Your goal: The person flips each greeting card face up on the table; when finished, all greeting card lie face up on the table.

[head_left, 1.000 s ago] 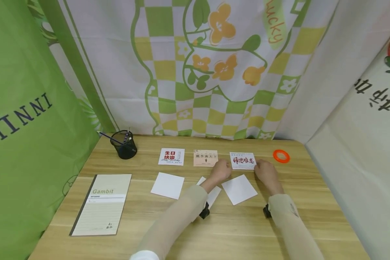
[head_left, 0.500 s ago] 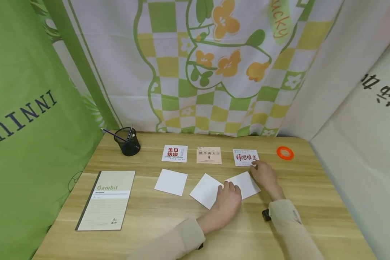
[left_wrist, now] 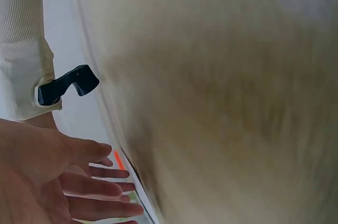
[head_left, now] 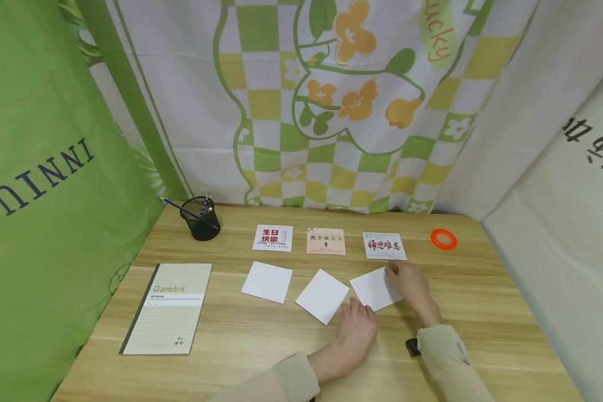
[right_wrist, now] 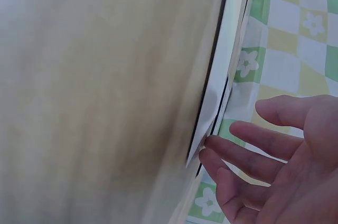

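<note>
In the head view my right hand (head_left: 411, 285) touches the right edge of a blank white card (head_left: 374, 288), its fingertips over the corner. My left hand (head_left: 354, 335) lies in front of that card, fingertips right at its lower left corner. In the right wrist view the fingers (right_wrist: 248, 160) are loosely extended with the thumb apart, near the card's edge. The left wrist view has the left fingers (left_wrist: 103, 208) nearly straight. Two more blank cards, a middle one (head_left: 323, 296) and a left one (head_left: 267, 282), lie slightly turned beside it.
Behind stand three printed cards in a row: a birthday card (head_left: 273, 238), a pink card (head_left: 326, 241) and a red-lettered card (head_left: 384, 245). An orange ring (head_left: 443, 239) lies at the back right. A notebook (head_left: 167, 310) and a black mesh pen holder (head_left: 203, 226) are on the left.
Both hands have left the red-lettered card and come nearer, to the right blank card. The left hand has uncovered the middle blank card. The right blank card is turned a little.
</note>
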`<state>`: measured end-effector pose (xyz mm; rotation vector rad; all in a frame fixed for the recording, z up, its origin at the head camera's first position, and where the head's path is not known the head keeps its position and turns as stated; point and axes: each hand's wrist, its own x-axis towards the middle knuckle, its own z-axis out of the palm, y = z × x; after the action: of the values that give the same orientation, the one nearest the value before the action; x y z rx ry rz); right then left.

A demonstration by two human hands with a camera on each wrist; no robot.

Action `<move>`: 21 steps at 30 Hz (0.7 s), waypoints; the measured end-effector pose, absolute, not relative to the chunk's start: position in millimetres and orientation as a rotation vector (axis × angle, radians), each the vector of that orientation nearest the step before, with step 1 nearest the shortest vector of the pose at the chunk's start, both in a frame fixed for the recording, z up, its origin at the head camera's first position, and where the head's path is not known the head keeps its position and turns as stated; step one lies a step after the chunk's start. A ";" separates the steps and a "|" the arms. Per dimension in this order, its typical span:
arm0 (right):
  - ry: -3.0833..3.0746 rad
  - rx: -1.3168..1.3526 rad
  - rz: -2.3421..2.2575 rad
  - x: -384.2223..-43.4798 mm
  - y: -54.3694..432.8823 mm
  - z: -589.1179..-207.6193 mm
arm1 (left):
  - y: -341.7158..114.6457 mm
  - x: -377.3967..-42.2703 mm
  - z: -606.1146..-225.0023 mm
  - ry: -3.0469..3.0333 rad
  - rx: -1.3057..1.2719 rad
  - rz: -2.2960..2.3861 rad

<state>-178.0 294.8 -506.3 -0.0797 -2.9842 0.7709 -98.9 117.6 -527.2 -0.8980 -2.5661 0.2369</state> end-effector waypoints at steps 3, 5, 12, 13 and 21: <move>-2.977 -0.077 0.816 -173.6 292.5 -507.3 | 117.7 -97.6 -529.7 -2.593 -0.908 0.238; -2.971 -0.088 0.850 -171.1 291.5 -507.4 | 118.1 -97.9 -531.2 -2.607 -0.904 0.230; -2.934 -0.138 0.956 -165.9 290.9 -507.5 | 120.4 -102.0 -534.1 -2.622 -0.896 0.178; -2.928 -0.139 0.970 -166.1 291.3 -508.1 | 120.7 -102.8 -534.4 -2.620 -0.897 0.173; -2.897 -0.100 1.020 -169.9 292.1 -512.9 | 124.8 -107.6 -535.6 -2.615 -0.856 0.191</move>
<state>-169.9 292.1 -512.9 -0.1004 -2.8974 1.0202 -107.6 124.8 -535.6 -0.8564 -2.6149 0.1911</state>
